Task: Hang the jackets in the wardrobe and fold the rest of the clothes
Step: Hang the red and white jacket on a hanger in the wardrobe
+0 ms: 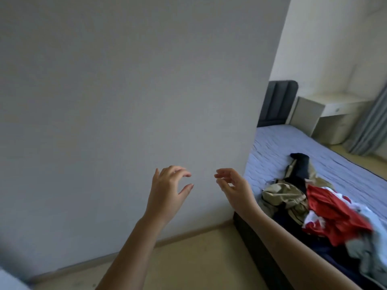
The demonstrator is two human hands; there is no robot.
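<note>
Both hands are raised before a plain wall [125, 91], the left hand [167, 191] and right hand [234, 187] loosely curled, holding nothing; the clothes [326, 210] lie heaped near the bed's [276, 143] near edge

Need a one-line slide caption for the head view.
Left hand and right hand hover empty before a pale wall; a pile of clothes lies unfolded on the bed.
</note>
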